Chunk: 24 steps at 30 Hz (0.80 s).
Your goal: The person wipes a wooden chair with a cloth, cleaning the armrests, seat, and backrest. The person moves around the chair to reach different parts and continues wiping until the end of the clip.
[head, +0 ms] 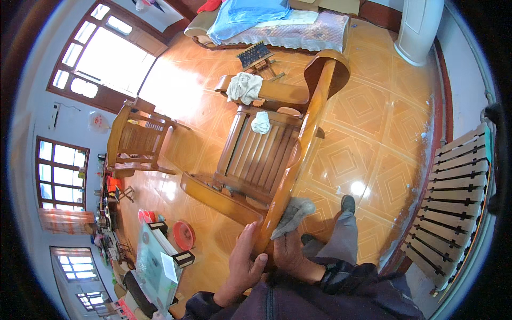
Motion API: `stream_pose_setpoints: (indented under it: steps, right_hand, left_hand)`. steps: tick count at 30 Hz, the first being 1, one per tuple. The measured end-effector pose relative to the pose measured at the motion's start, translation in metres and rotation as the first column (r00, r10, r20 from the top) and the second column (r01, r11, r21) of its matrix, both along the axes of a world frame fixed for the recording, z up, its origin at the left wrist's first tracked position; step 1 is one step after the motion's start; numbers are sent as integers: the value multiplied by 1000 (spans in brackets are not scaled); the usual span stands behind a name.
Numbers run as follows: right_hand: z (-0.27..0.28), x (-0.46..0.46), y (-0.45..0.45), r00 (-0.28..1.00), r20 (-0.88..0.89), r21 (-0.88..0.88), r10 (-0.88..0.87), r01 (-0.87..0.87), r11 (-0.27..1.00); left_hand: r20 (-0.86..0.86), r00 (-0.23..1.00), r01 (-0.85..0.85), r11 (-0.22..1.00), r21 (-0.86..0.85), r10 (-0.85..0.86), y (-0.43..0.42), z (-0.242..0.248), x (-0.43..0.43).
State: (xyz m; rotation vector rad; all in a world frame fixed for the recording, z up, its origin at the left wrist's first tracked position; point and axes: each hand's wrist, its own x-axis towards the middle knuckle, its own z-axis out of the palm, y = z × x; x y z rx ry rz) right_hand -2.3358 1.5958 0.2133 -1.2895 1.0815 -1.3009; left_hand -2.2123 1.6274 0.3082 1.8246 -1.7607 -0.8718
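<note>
A wooden armchair (256, 156) with a slatted seat stands before me, its thick top rail (298, 156) running up and away from my body. My left hand (245, 258) lies against the near corner of the chair, where the rail meets the near armrest (222, 200); its fingers are straight and the thumb is spread. On the rail's right side, my right hand (289, 250) holds a grey cloth (295, 216) against the wood. The cloth covers most of those fingers. One pale rag (245, 88) drapes over the far armrest, and a smaller white cloth (261, 123) lies on the seat.
A folding stool (256, 58) stands beyond the chair, near a covered couch (280, 30). Another wooden chair (138, 140) is at the left. Lower left are a glass-topped table (156, 256) and a red basin (184, 235). Slatted boards (450, 204) lean along the right wall.
</note>
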Motion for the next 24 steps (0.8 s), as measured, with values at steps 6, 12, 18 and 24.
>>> stream_pose_setpoints:
  steps: [6,12,18,24]
  right_hand:
    - [-16,-8,-75,889,-239,-318,-391,309,897]
    - [-13,-72,-230,793,-257,-501,-553,380,778]
    - [0,-127,-350,936,28,-107,-350,351,930]
    - [-20,-117,-351,904,179,33,-389,389,921]
  left_hand:
    - [256,965,80,994,-78,-58,-5,-10,-7]
    - [325,946,77,981,-176,-16,-3,-19,-7]
    - [348,938,69,980,-185,0,-10,-17,-13]
    - [379,917,-112,991,-67,129,-3,-15,-20]
